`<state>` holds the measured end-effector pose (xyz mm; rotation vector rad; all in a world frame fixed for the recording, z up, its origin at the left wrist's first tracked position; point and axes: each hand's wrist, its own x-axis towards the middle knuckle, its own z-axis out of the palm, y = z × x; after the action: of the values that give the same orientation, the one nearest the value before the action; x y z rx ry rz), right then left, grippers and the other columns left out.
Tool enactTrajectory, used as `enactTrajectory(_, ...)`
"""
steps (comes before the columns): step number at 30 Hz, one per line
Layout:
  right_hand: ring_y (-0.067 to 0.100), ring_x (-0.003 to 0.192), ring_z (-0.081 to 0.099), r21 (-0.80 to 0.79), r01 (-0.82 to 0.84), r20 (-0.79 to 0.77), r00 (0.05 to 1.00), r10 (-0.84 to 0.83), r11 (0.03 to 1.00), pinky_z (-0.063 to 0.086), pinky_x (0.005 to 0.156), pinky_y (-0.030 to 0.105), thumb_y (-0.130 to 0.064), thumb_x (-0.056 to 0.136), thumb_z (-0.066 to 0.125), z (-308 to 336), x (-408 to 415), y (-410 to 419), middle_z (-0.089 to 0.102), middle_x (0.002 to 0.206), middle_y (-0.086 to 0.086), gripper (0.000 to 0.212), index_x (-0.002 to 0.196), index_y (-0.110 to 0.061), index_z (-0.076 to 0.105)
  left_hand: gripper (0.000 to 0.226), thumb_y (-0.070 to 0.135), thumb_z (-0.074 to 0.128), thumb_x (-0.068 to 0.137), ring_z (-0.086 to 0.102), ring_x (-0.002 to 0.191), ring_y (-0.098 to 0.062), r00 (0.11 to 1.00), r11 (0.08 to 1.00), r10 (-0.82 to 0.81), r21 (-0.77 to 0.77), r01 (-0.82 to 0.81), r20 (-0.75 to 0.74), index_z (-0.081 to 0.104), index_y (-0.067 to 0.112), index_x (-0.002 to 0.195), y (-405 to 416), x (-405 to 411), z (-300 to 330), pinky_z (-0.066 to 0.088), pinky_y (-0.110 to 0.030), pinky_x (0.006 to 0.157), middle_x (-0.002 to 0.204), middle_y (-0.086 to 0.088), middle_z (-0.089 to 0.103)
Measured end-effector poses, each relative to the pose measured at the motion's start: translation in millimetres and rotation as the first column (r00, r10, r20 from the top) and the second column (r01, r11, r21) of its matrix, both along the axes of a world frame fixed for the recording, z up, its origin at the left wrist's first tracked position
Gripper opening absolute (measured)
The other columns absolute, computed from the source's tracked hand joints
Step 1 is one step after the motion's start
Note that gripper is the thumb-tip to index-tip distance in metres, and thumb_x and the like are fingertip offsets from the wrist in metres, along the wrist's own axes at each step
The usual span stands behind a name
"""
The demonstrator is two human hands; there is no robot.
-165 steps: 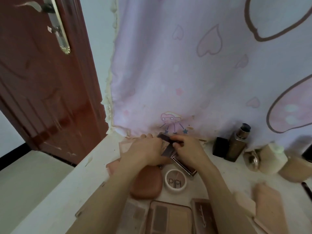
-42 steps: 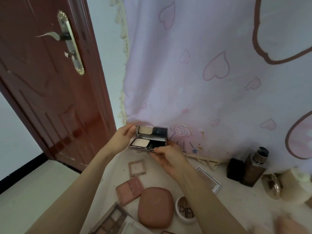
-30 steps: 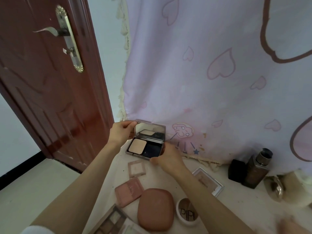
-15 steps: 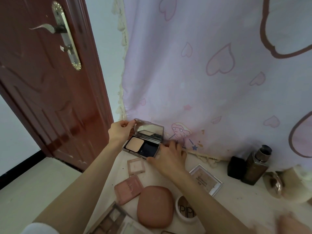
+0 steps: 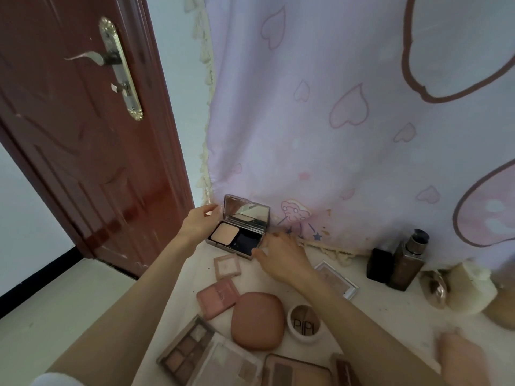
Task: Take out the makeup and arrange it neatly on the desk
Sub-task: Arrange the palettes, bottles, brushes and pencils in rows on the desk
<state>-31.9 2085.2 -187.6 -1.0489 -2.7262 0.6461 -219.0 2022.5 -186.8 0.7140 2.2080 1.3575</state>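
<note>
Nearest, along the bottom edge, an eyeshadow palette [image 5: 186,353] lies open at the desk's [image 5: 390,310] near left, its corner close to the desk's left edge, with a clear-lidded palette [image 5: 228,363] and a brown palette [image 5: 296,371] just to its right, both cut off by the frame. Just beyond them sit a rounded pink case [image 5: 257,320] and a small round pot [image 5: 304,321] side by side, nearly touching. Left of the case a pink blush compact [image 5: 218,295] lies flat, and farther on a small square compact [image 5: 227,265], the two close together in a loose line toward the far left corner. A clear-edged rectangular compact [image 5: 338,278] lies to the right, partly under the right forearm; bare desk surface shows to the right of it. At the far left corner the open powder compact [image 5: 237,236] rests on the desk, its mirrored lid upright and close against the hanging pink cloth [image 5: 334,121]. The left hand [image 5: 199,224] is at the compact's left side, fingers loosely curved beside the lid; I cannot tell whether they grasp it. The right hand [image 5: 281,256] lies by the compact's near right corner, fingers extended and relaxed, fingertips touching or just beside the base. Far right, a dark bottle [image 5: 407,263] and a black box [image 5: 379,264] stand against the cloth. Left of the desk, a red-brown door [image 5: 83,135].
</note>
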Motion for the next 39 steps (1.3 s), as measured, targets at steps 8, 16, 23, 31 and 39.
enactTrajectory(8, 0.027, 0.118, 0.05, 0.05, 0.088, -0.053, 0.995, -0.086, 0.995, 0.039, 0.097, 0.031, -0.036, 0.09, 0.053, 8.9, 74.7, 8.2, 0.054, 0.13, 0.011, 0.042, 0.125, -0.013, 0.057, 0.039, 0.018, 0.045, 0.095, 0.047, 0.122, -0.023, 0.894, 0.996, -0.088, -0.061, 0.068, -0.439, 0.046, 0.014, 0.133, -49.4, 78.5, 22.0, 0.033, -0.022, 0.092, 0.133, -0.009, 0.052)
enactTrajectory(16, 0.027, 0.098, 0.054, 0.1, -0.091, 0.233, 0.97, 0.066, 0.991, 0.037, 0.072, 0.029, -0.052, 0.08, 0.059, 7.3, 114.0, 13.9, 0.059, 0.102, 0.011, 0.038, 0.095, -0.017, 0.056, 0.046, 0.021, 0.047, 0.096, 0.018, 0.141, -0.024, 0.741, 0.894, -0.447, -0.239, 0.378, -0.501, 0.036, 0.017, 0.141, -62.9, 148.2, 13.9, 0.014, -0.026, 0.11, 0.149, -0.007, 0.032)
enactTrajectory(23, 0.019, 0.083, 0.053, 0.058, -0.035, 0.193, 0.981, 0.023, 0.998, 0.037, 0.064, 0.027, -0.034, 0.079, 0.063, 23.0, 106.8, 8.8, 0.056, 0.09, 0.0, 0.022, 0.09, -0.018, 0.052, 0.053, 0.024, 0.051, 0.094, 0.006, 0.143, -0.017, 0.747, 0.886, -0.464, -0.224, 0.407, -0.476, 0.03, 0.023, 0.143, -72.4, 171.9, 18.5, 0.01, -0.029, 0.112, 0.152, -0.001, 0.026)
enactTrajectory(31, 0.018, 0.075, 0.064, -0.832, -0.422, -0.535, 0.783, -0.317, 0.362, 0.055, 0.07, 0.031, -0.024, 0.077, 0.07, 68.0, 156.9, -38.4, 0.064, 0.092, 0.005, 0.031, 0.107, -0.015, 0.07, 0.095, 0.041, 0.075, 0.071, 0.032, 0.128, 0.001, 0.768, 0.835, -0.493, 0.027, 0.55, -0.41, 0.012, 0.043, 0.143, -94.0, 205.2, 55.3, 0.04, -0.028, 0.1, 0.133, 0.035, 0.02)
enactTrajectory(39, 0.023, 0.079, 0.059, -0.821, -0.485, -0.568, 0.752, -0.335, 0.301, 0.048, 0.096, 0.045, -0.028, 0.075, 0.066, 90.7, 189.2, -81.8, 0.051, 0.099, 0.015, 0.059, 0.122, 0.006, 0.053, 0.089, 0.037, 0.074, 0.073, 0.034, 0.116, 0.013, 0.687, 0.786, -0.48, 0.081, 0.613, -0.545, 0.022, 0.031, 0.145, -117.6, 238.7, 86.3, 0.036, -0.009, 0.094, 0.12, 0.023, 0.034)
